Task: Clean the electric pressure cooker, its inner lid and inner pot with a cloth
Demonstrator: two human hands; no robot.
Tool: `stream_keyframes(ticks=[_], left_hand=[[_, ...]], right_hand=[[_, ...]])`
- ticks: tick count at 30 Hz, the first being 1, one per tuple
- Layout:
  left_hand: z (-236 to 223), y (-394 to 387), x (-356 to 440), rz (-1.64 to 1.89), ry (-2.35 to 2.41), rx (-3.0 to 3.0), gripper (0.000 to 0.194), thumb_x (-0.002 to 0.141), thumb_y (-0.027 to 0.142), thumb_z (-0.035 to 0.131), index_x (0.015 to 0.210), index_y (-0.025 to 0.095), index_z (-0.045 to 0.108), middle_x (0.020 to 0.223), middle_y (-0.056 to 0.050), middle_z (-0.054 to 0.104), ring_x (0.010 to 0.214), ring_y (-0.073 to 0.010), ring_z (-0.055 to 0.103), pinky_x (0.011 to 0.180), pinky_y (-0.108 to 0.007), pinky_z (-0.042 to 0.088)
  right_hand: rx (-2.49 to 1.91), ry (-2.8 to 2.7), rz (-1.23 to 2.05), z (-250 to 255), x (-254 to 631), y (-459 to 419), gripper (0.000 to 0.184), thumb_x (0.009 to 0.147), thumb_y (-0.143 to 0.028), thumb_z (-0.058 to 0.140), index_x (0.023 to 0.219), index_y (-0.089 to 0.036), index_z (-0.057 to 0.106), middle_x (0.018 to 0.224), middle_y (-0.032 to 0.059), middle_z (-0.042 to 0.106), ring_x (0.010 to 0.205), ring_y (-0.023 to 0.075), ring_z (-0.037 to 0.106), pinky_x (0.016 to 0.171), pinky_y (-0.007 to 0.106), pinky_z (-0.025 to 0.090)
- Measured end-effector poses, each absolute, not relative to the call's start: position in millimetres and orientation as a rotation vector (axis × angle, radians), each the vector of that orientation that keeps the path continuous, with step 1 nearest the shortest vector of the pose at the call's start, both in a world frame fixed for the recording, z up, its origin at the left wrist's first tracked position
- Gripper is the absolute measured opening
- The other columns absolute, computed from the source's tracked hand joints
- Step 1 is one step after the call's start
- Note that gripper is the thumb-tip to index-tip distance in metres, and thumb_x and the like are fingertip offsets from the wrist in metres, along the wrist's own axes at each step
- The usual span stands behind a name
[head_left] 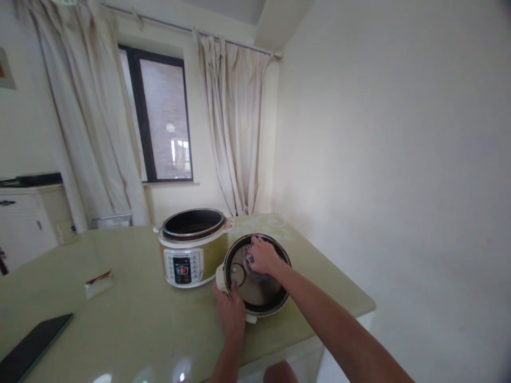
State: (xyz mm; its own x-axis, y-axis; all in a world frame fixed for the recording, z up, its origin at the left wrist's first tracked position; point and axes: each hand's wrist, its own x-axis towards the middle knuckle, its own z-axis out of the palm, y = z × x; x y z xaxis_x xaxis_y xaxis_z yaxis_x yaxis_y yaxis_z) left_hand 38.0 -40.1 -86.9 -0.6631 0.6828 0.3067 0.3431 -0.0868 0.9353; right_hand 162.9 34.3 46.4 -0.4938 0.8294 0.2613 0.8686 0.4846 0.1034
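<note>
A round pressure cooker lid [259, 293] is tilted up on the table, its metal inside and dark rim towards me. My left hand [232, 313] is closed on the lid's lower left edge beside its white handle, thumb over the rim. Inside the lid, my right hand [265, 257] presses a small greyish crumpled cloth [249, 257] against the metal; most of this cloth is hidden by the fingers. Just left of the lid stands the electric pressure cooker [183, 266], white and gold with a button panel, its dark round mouth uncovered.
Everything stands on a pale green glossy table [136, 314]. A black flat device [35, 346] lies at the front left, and a small white packet [98, 284] sits behind it. A white wall [391, 159] runs along the right; curtains [235, 117] and a window [165, 117] are behind.
</note>
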Motion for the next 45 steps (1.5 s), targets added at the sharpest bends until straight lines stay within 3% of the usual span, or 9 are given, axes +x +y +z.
stream_keyframes(ticks=[6,15,20,23,28,32,38,45], left_hand=[[-92,-40,35,1.817,1.929,1.106,0.052,0.099,0.039,0.053,0.144,0.016,0.042,0.131,-0.022,0.068,0.116,-0.031,0.071,0.092,-0.041,0.057],[-79,-46,36,1.814,1.875,1.139,0.051,0.098,0.035,0.055,0.144,0.016,0.043,0.131,-0.021,0.067,0.117,-0.0298,0.07,0.093,-0.042,0.057],[-83,-41,34,1.766,1.876,1.151,0.051,0.098,0.037,0.054,0.144,0.016,0.043,0.133,-0.021,0.067,0.118,-0.0311,0.07,0.095,-0.043,0.057],[-86,-39,34,1.8,1.856,1.164,0.051,0.098,0.038,0.053,0.143,0.016,0.044,0.131,-0.021,0.068,0.116,-0.0316,0.071,0.093,-0.043,0.057],[-87,-41,35,1.807,1.866,1.139,0.052,0.099,0.038,0.051,0.144,0.013,0.043,0.13,-0.024,0.068,0.116,-0.0336,0.07,0.091,-0.045,0.058],[-89,-42,34,1.796,1.908,1.128,0.051,0.099,0.037,0.052,0.144,0.016,0.043,0.132,-0.021,0.068,0.117,-0.0301,0.071,0.092,-0.041,0.058],[-88,-43,35,1.784,1.89,1.13,0.05,0.098,0.035,0.054,0.143,0.016,0.044,0.127,-0.019,0.07,0.113,-0.028,0.072,0.092,-0.039,0.057],[-81,-44,36,1.76,1.833,1.173,0.052,0.097,0.038,0.053,0.142,0.013,0.046,0.132,-0.023,0.066,0.122,-0.0335,0.067,0.098,-0.046,0.055]], right_hand=[[-1.353,-2.612,-0.292,41,135,20,0.036,0.078,-0.039,0.069,0.106,-0.018,0.079,0.126,0.0157,0.061,0.118,0.0337,0.058,0.089,0.044,0.058],[-1.296,-2.8,-0.168,23,181,-15,0.031,0.073,-0.041,0.074,0.099,-0.026,0.08,0.124,0.0104,0.061,0.115,0.0308,0.06,0.085,0.039,0.058],[-1.59,-2.632,-0.171,43,200,8,0.034,0.074,-0.042,0.073,0.102,-0.023,0.08,0.121,0.0119,0.065,0.109,0.0304,0.065,0.085,0.038,0.058],[-1.771,-2.372,-0.267,51,191,24,0.036,0.079,-0.039,0.069,0.107,-0.019,0.079,0.129,0.0169,0.063,0.114,0.0322,0.063,0.087,0.039,0.057],[-1.544,-2.464,-0.292,43,149,27,0.036,0.08,-0.039,0.068,0.109,-0.02,0.079,0.131,0.0164,0.06,0.12,0.0333,0.056,0.094,0.044,0.055],[-1.464,-2.523,-0.234,39,131,15,0.037,0.081,-0.043,0.067,0.107,-0.02,0.079,0.13,0.0158,0.059,0.12,0.0332,0.055,0.092,0.044,0.056],[-1.437,-2.599,-0.167,26,156,-10,0.034,0.077,-0.04,0.071,0.105,-0.023,0.079,0.124,0.0127,0.06,0.117,0.0311,0.057,0.091,0.042,0.055],[-1.453,-2.687,-0.045,24,195,-20,0.032,0.077,-0.045,0.075,0.101,-0.024,0.079,0.121,0.0084,0.06,0.111,0.027,0.061,0.089,0.037,0.055]])
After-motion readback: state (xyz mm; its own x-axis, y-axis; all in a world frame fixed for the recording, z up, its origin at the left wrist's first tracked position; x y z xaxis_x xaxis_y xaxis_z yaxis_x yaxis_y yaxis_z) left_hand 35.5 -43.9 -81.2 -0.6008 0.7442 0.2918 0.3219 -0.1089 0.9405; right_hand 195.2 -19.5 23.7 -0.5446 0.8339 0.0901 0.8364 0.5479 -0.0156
